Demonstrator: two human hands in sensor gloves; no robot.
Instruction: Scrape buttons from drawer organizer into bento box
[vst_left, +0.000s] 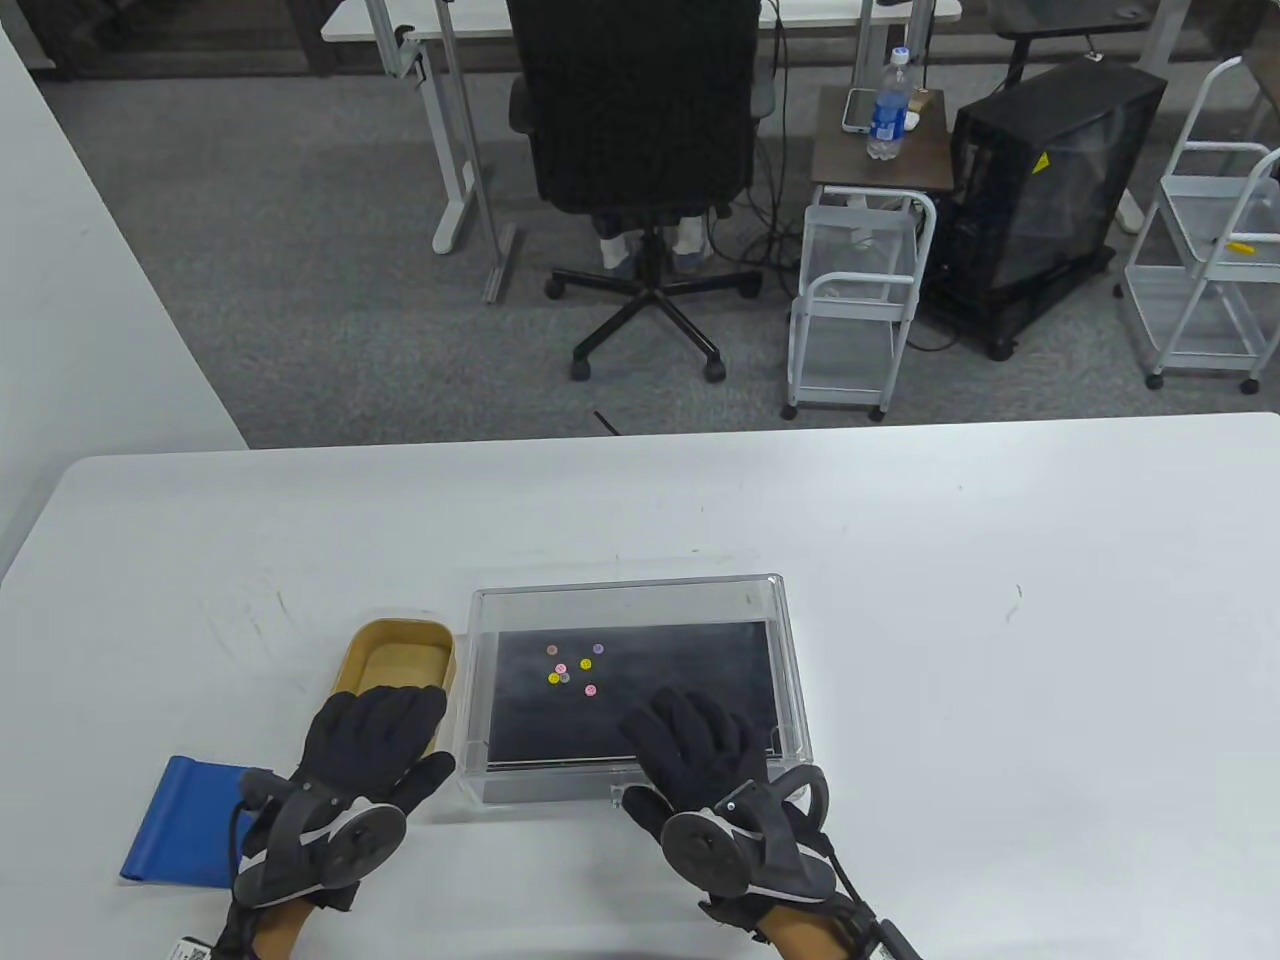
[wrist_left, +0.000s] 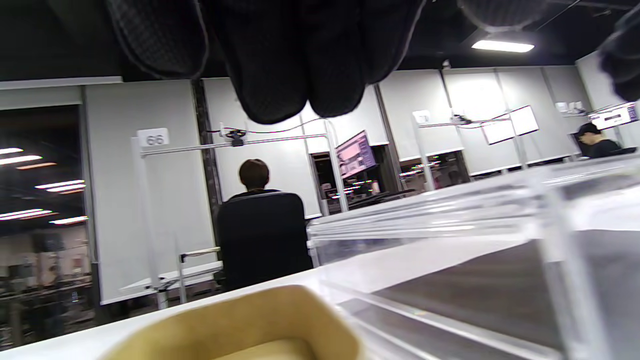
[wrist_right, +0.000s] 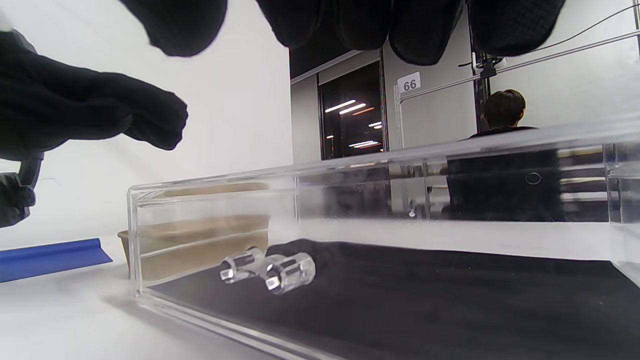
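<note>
A clear acrylic drawer organizer (vst_left: 625, 590) with a black liner sits at the table's middle front. Several small coloured buttons (vst_left: 572, 668) lie on the liner's left half. A tan bento box (vst_left: 352, 650) stands against the organizer's left side. My left hand (vst_left: 380, 725) is open and empty over the box's near end. In the left wrist view its fingers (wrist_left: 285, 60) hang above the box (wrist_left: 240, 330). My right hand (vst_left: 690, 735) is open and empty, fingers spread over the organizer's near edge. In the right wrist view its fingers (wrist_right: 380, 25) stay above the rim (wrist_right: 350, 167).
A flat blue scraper (vst_left: 185, 820) lies on the table left of my left hand; it also shows in the right wrist view (wrist_right: 50, 257). The organizer's clear knob (wrist_right: 280, 270) sits on its near wall. Beyond the table's far edge stand an office chair (vst_left: 640, 150) and white carts (vst_left: 860, 300).
</note>
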